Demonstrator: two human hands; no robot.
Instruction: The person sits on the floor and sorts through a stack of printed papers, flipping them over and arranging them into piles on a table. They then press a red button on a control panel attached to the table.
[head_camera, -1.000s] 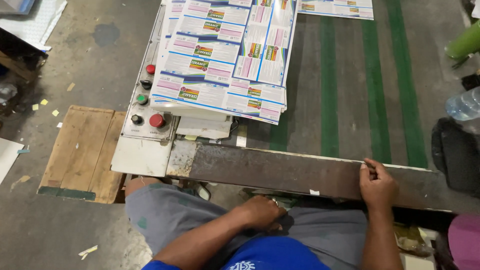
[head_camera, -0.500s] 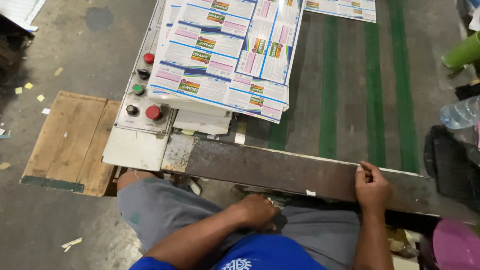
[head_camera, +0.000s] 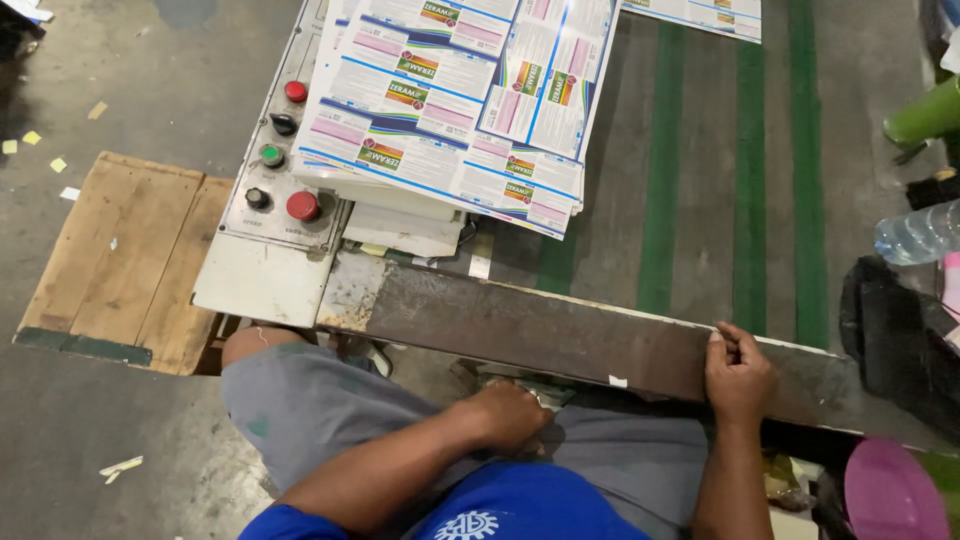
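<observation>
Rusty brown metal bar (head_camera: 560, 335): long axis running left-high to right-low along the near edge of the green-striped table (head_camera: 700, 180). Right hand (head_camera: 738, 375) curled over the bar's far edge near its right end, fingers closed on it. Left hand (head_camera: 510, 415) below the bar's middle, resting on the lap, grip unclear. Printed label sheets (head_camera: 450, 100) stacked beyond the bar's left end, beside the button panel (head_camera: 280, 160); open belt beyond its right half.

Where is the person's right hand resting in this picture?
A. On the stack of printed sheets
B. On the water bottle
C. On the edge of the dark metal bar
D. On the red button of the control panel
C: the right hand lies on the far edge of the dark metal bar, apart from the panel, the sheets and the bottle.
</observation>
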